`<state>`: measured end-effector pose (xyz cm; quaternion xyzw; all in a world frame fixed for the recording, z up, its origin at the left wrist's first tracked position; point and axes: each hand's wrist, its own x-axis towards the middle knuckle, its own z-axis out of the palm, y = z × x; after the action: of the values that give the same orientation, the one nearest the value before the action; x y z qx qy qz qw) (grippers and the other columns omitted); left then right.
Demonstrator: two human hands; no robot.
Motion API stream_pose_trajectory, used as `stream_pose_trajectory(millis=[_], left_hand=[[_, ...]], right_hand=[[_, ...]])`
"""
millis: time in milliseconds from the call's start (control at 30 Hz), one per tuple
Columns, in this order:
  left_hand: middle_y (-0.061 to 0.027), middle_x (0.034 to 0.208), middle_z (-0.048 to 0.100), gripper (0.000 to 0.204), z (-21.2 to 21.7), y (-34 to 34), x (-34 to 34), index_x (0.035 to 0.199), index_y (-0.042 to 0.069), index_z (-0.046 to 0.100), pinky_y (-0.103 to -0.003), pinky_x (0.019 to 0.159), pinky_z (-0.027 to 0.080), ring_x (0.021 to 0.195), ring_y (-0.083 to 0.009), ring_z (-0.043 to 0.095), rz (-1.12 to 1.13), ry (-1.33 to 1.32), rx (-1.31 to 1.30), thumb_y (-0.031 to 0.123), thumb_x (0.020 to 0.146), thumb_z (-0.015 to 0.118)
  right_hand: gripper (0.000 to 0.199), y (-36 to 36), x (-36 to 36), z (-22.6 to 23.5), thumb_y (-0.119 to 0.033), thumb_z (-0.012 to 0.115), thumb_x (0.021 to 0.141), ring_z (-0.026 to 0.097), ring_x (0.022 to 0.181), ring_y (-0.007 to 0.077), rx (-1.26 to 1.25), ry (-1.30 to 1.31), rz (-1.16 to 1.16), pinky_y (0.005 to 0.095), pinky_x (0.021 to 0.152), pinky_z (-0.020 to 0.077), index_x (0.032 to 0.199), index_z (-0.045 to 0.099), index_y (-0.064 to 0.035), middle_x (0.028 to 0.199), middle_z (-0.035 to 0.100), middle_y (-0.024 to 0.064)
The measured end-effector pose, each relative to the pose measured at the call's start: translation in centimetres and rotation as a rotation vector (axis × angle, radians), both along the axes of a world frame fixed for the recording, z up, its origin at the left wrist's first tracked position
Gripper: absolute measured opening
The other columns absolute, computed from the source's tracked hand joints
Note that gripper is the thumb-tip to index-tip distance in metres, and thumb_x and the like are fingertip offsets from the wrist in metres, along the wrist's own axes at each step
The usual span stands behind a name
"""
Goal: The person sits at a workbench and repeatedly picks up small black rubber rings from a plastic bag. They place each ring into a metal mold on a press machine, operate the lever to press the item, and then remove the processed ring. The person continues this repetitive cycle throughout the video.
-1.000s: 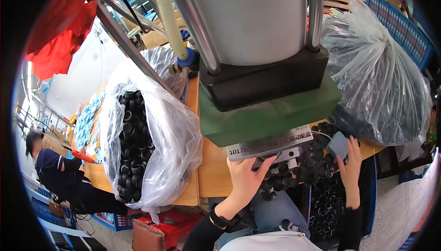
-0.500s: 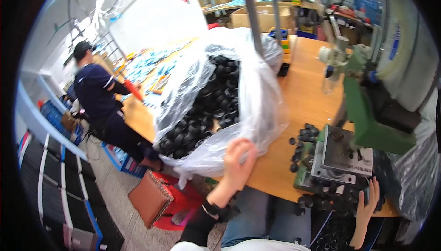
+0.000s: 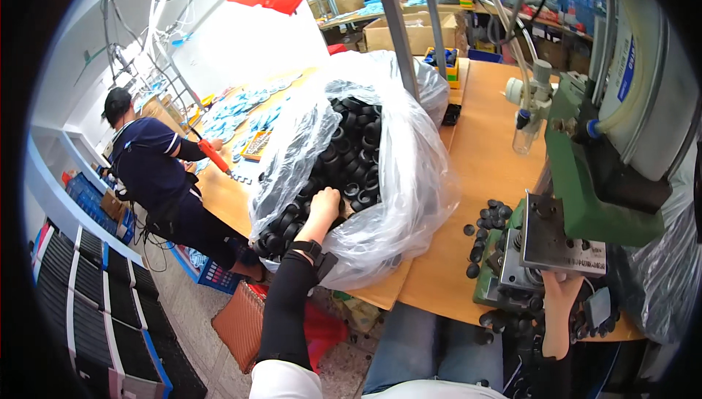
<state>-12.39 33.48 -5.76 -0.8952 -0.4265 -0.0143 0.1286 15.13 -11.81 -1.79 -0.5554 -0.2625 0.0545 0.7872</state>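
Left hand (image 3: pixel 325 204): over the open mouth of a clear plastic bag (image 3: pixel 420 202), fingers curled well in, tips down among black rings (image 3: pixel 355 139). Whether one is gripped: cannot tell. The rings lie heaped in the bag, which stands on the wooden table (image 3: pixel 482 147), to the left of the green press (image 3: pixel 607 213).

Right hand (image 3: pixel 561 291): reaching up to the front of the press tooling, fingers running under the upper metal plate (image 3: pixel 552 227). How far they are open, and whether they hold anything, is hidden from view. Small black pieces (image 3: pixel 494 214) lie beside the tooling; a grey-blue block (image 3: pixel 598 307) sits just right of the hand.

Markings: a row of dark printed characters along the plate's front edge, partly blurred. A blue label (image 3: pixel 626 70) with pale lettering, seen at a slant, on the grey cylinder (image 3: pixel 658 99) above.

At far left, a co-worker in dark blue (image 3: pixel 150 161) stands by a table strewn with light-blue pieces (image 3: pixel 252 99).
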Motion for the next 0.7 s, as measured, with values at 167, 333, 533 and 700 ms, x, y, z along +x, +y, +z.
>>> stream_pose_trajectory(millis=[167,333,533,700], left_hand=[[-0.0165,0.100,0.049,0.062,3.2,-2.7,-0.7,0.118,0.003,0.057,-0.037,0.075,0.052,0.087,-0.0324,0.058,-0.236,-0.539,0.018,0.007,0.060,0.078],[-0.0056,0.108,0.053,0.059,9.6,-13.4,3.3,0.124,0.004,0.046,-0.024,0.078,0.048,0.097,-0.0127,0.058,-0.290,-1.326,-1.029,-0.002,0.072,0.075],[-0.0135,0.122,0.056,0.058,10.2,-25.4,8.3,0.111,0.000,0.052,-0.033,0.095,0.042,0.112,-0.0198,0.055,-0.621,-1.213,-0.811,0.007,0.063,0.083],[-0.0162,0.124,0.052,0.059,8.3,-31.9,14.2,0.117,-0.003,0.052,-0.033,0.095,0.041,0.110,-0.0206,0.053,-0.778,-1.083,-1.012,0.003,0.066,0.080]], right_hand=[[0.046,-0.7,-1.3,1.1,-0.018,0.077,0.069,0.049,0.105,0.0337,-0.707,-0.639,-0.326,0.0419,0.095,0.0342,0.106,0.058,0.0011,0.110,0.058,0.0158],[0.052,-3.3,-1.5,1.1,-0.014,0.075,0.071,0.051,0.108,0.0261,-0.449,-0.213,-0.170,0.0355,0.098,0.0346,0.116,0.055,0.0027,0.113,0.059,0.0125],[0.041,-12.0,-1.6,0.3,-0.006,0.064,0.081,0.053,0.105,0.0171,-0.304,-0.063,-0.373,0.0277,0.095,0.0364,0.119,0.054,0.0043,0.115,0.059,0.0100],[0.038,-21.3,-2.4,-3.6,-0.010,0.067,0.082,0.055,0.096,0.0138,-0.513,0.147,-0.630,0.0248,0.085,0.0404,0.116,0.057,0.0030,0.110,0.060,0.0084]])
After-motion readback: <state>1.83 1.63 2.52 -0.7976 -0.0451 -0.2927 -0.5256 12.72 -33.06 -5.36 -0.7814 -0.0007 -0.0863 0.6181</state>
